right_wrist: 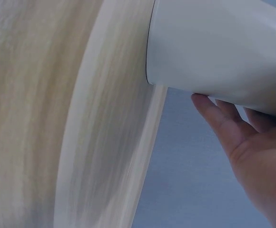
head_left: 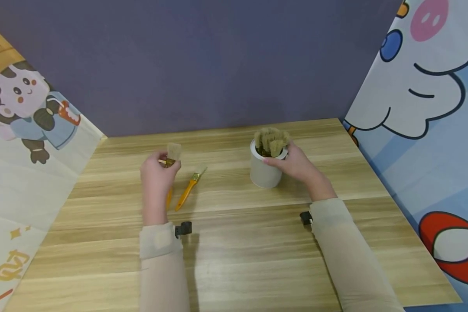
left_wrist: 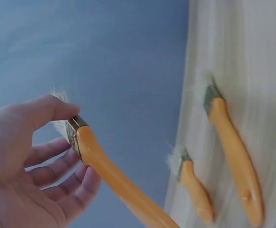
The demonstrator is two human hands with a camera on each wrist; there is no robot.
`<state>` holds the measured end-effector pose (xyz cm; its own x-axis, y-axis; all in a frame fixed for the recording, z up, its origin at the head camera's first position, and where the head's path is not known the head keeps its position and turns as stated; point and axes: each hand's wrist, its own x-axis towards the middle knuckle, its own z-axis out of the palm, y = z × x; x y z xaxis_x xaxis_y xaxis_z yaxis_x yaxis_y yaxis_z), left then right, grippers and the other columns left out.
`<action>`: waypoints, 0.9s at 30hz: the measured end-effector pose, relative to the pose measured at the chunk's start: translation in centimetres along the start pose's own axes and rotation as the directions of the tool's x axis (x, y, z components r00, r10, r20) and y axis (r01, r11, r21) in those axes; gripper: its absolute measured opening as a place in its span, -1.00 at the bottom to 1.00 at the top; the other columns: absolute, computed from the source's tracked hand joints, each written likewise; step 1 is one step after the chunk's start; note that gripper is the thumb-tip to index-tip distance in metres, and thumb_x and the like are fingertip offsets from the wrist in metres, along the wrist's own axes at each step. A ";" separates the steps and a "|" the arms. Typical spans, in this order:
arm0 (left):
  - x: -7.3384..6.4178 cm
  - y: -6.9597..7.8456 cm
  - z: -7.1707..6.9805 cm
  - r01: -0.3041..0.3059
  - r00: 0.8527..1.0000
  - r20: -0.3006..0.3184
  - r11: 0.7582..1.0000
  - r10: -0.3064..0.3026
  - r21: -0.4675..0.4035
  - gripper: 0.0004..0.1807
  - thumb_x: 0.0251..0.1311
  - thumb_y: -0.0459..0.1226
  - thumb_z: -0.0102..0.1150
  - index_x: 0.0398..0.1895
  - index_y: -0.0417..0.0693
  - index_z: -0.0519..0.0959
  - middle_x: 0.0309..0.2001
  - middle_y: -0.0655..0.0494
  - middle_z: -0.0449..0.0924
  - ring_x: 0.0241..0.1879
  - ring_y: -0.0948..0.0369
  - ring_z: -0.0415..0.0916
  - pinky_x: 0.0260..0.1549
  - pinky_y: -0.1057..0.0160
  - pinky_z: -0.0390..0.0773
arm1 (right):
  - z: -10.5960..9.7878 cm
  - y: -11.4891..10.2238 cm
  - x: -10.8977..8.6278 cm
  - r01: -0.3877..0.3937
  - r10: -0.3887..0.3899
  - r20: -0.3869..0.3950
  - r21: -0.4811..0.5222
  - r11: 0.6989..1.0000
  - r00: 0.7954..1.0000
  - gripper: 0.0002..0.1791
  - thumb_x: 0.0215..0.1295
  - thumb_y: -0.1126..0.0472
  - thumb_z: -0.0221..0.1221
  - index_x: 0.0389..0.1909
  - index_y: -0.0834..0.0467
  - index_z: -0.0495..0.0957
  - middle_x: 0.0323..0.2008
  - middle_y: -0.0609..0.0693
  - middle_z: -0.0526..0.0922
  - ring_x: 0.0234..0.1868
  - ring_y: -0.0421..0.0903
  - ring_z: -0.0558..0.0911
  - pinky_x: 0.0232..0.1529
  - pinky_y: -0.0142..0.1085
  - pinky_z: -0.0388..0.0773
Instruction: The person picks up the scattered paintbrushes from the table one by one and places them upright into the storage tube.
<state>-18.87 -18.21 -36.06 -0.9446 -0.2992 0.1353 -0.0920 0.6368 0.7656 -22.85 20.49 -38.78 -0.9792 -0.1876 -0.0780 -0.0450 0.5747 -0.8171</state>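
Note:
My left hand [head_left: 156, 173] pinches a paintbrush [left_wrist: 116, 178] by its metal collar, thumb on one side and fingers on the other. The pale bristles point up in the head view, and the orange handle slants away in the left wrist view. Two more orange-handled paintbrushes lie on the table beside it, a longer one [left_wrist: 235, 161] and a smaller one [left_wrist: 195, 192]. On the right, my right hand [head_left: 296, 164] grips a white cup [head_left: 262, 173] near the rim, thumb at the front. Several brushes [head_left: 272, 141] stand in the cup, bristles up.
The wood-grain table [head_left: 234, 251] ends at a dark blue-grey wall [head_left: 218, 65] at the back. Cartoon-printed panels flank it on the left [head_left: 27, 173] and right [head_left: 433, 173]. A small black camera mount sits at each wrist.

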 end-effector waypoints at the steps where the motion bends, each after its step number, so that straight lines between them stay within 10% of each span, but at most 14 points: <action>1: 0.0 0.2 0.0 -0.007 1.000 -0.020 1.000 0.006 -0.022 -0.47 0.32 -0.16 0.37 0.30 -0.20 0.61 0.10 -0.16 0.67 -0.03 -0.07 0.63 -0.09 0.03 0.65 | 0.0 0.0 0.0 -0.003 0.003 0.001 0.001 1.000 1.000 0.28 0.29 -0.32 0.39 0.75 0.08 -0.17 0.67 0.30 0.12 0.67 0.30 0.18 0.61 0.29 0.21; 8: -0.2 2.5 1.1 -0.117 0.982 -0.179 0.950 0.066 -0.289 -0.52 0.25 -0.21 0.50 0.20 -0.19 0.67 0.05 -0.06 0.69 -0.07 0.13 0.61 -0.08 0.30 0.68 | -0.3 -0.2 0.0 -0.020 0.020 0.004 -0.008 1.000 1.000 0.27 0.31 -0.31 0.38 0.75 0.06 -0.20 0.68 0.30 0.10 0.68 0.30 0.15 0.64 0.29 0.16; 19: -1.4 9.1 3.1 -0.344 0.938 -0.261 0.689 0.226 -0.638 -0.58 0.21 -0.27 0.57 0.13 -0.10 0.71 -0.11 0.24 0.70 -0.09 0.20 0.65 -0.04 0.31 0.72 | -0.1 -0.3 -0.2 -0.030 0.030 0.008 -0.027 0.999 1.000 0.29 0.31 -0.33 0.38 0.76 0.06 -0.23 0.68 0.31 0.10 0.68 0.32 0.16 0.64 0.30 0.14; 27: -2.2 14.0 4.7 -0.384 0.912 -0.216 0.542 0.348 -0.748 -0.55 0.24 -0.30 0.52 0.18 -0.15 0.67 -0.04 -0.01 0.74 -0.04 0.13 0.71 0.02 0.18 0.76 | 0.0 -0.3 0.0 -0.019 0.019 0.005 -0.028 0.999 1.000 0.28 0.30 -0.34 0.38 0.75 0.06 -0.19 0.67 0.31 0.11 0.68 0.32 0.16 0.64 0.30 0.13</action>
<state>-19.54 -5.30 -28.61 -0.8258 -0.2046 0.5256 0.5481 -0.0714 0.8333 -22.80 20.35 -38.48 -0.9787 -0.1810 -0.0965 -0.0322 0.6003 -0.7991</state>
